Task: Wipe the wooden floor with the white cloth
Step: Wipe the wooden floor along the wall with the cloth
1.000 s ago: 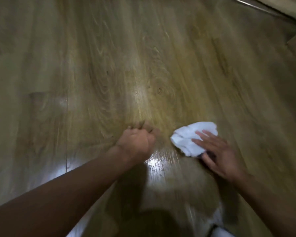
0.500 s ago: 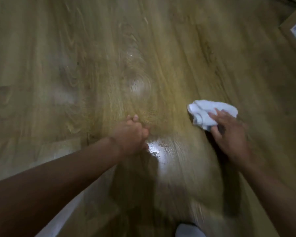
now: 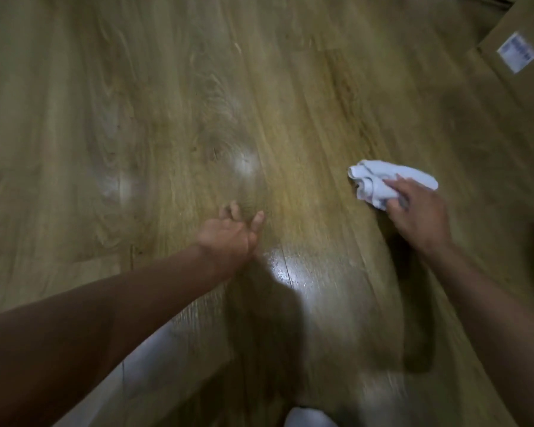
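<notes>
Over the last second we carry the crumpled white cloth [image 3: 386, 183] away from the middle of the pale-brown wooden plank floor [image 3: 167, 118], out to the right and further from us. It now lies on the boards near a brown cardboard box with a white label [image 3: 524, 72], though not touching it. Our right hand [image 3: 420, 217] sits on the cloth's near edge, with fingers and thumb bunched round the fabric. A second ago they lay flatter across it. Our left hand [image 3: 228, 232], bunched like a fist a second ago, now props us on the floor with thumb out and fingers loosely spread, holding nothing. A glossy wet-looking patch of floor [image 3: 287, 272] stays between the arms. We judge the stroke is sweeping rightward, and that the shiny patch and the left boards remain to wipe.
</notes>
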